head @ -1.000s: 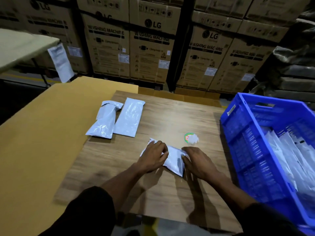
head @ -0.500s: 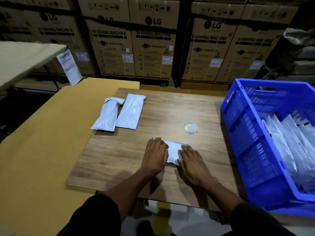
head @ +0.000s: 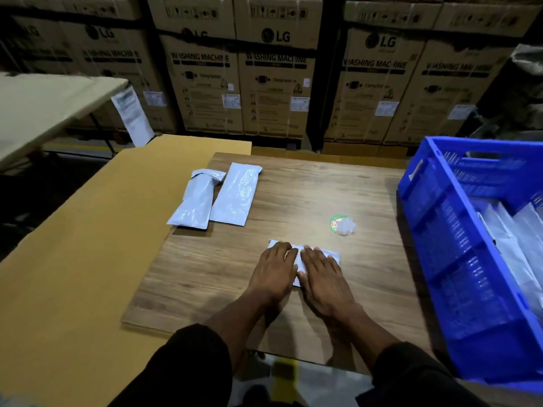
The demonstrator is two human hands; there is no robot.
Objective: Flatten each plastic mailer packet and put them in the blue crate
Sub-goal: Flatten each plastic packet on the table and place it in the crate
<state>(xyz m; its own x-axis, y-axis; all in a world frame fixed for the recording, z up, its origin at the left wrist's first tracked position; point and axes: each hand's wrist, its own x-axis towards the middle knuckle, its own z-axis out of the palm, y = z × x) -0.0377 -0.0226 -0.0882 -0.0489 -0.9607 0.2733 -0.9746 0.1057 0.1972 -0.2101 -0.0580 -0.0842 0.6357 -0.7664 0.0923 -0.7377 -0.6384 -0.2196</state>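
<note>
Nearest the viewer, 2 dark sleeves lead forward to a person's bare forearms, reaching over a wood-grain board [head: 205, 277] that lies on a tan cardboard-coloured table [head: 73, 259]. The left hand [head: 274, 270] and right hand [head: 321, 276] lie palm down, side by side and almost touching, on top of a small white plastic mailer packet [head: 332, 255] at the middle of the board. The fingers of both hands are stretched out flat and held close together, not curled around anything; they press down on the packet and do not grip it, which appears to be the flattening step. Only the far edge, the right corner and a sliver between the hands show, so how flat the packet has become cannot be told. Just beyond the hands, to the right, sits a small round sticker with a crumpled bit of clear plastic [head: 342, 224] on it. On the far left part of the board, 2 longer mailer packets [head: 219, 198] lie side by side and touching, the left one with its top flap folded over; they seem to wait their turn. At the right edge of the board stands the blue crate [head: 440, 230], close enough for an easy reach, with several white packets [head: 517, 239] already leaning inside it. Farthest away, stacked cardboard washing machine boxes [head: 276, 69] fill the background, and a pale table [head: 44, 107] shows at far left.
</note>
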